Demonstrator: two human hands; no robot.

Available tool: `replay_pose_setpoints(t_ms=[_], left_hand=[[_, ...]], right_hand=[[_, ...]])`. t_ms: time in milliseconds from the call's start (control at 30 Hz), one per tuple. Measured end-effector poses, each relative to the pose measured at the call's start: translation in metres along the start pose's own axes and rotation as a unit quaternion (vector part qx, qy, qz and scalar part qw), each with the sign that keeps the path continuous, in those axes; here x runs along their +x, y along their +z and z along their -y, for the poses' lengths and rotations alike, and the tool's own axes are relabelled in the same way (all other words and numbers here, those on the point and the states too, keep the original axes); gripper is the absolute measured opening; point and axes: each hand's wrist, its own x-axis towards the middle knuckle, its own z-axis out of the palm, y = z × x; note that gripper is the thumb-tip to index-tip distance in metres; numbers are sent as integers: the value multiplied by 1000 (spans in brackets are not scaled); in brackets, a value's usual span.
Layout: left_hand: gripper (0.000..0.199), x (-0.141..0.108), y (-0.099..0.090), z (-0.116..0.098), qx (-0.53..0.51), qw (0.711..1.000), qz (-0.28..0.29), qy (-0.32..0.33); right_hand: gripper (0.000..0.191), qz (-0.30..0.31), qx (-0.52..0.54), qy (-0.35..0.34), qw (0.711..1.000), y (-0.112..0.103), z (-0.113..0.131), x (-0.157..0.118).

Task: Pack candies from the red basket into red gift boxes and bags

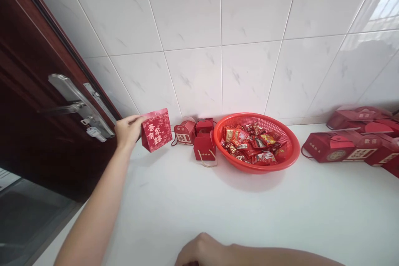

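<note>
My left hand [128,133] pinches the top edge of a red paper gift box [156,131] with pale printed characters. The box is upright at the back left of the white tabletop, near the wall. At the bottom edge of the view my right hand [201,251] is curled closed with its back towards me. Its fingertips are cut off, so anything inside it is hidden. Right of the held box stand a red candy box [183,133] with a white patterned panel and a small red box [204,147] with a rope handle.
A red plastic basket [258,170] full of wrapped sweets [249,143] stands by the tiled wall [193,70]. Several red gift boxes [336,147] are grouped at the right. A dark red door [28,70] with a metal handle [77,102] borders the table on the left.
</note>
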Motion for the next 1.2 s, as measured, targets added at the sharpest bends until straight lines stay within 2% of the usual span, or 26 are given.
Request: replay_pose_setpoints(t_ms=[100,133,200,267,367,467,533,633,767,833,900,1033,1200], left_hand=[[10,-18,-27,-27,-47,997,53,22],[10,-27,-35,-36,-80,992,83,48],[11,-46,-45,-52,-103,982,128,98],[12,-67,-48,-62,-81,973,172,133],[19,-99,-43,-68,-49,959,226,162],[20,-124,-36,-65,-27,956,194,220],[19,-137,-34,-62,-7,952,168,257],[13,-155,-31,-61,24,948,149,280],[18,-182,-18,-58,59,929,157,330],[22,-195,-9,-55,64,918,170,352],[22,-206,0,-51,56,911,196,358],[8,-222,10,-50,19,902,274,333],[30,-233,11,-57,-58,845,450,282]], right_hand=[[14,-71,58,63,994,-5,11,4],[15,-104,61,77,990,-8,16,5],[15,-169,65,94,979,-19,27,8],[16,-215,74,98,969,-31,38,8],[17,-252,59,74,963,-48,54,0],[18,-276,21,71,958,-62,65,-17],[15,-290,10,100,952,-69,69,-31],[13,-321,7,145,936,-79,70,-49],[28,-361,16,176,916,-87,68,-61],[39,-374,28,168,912,-89,72,-61],[46,-389,24,138,911,-93,81,-58],[46,-404,-6,61,913,-106,105,-48],[49,-398,-61,22,915,-121,123,-42]])
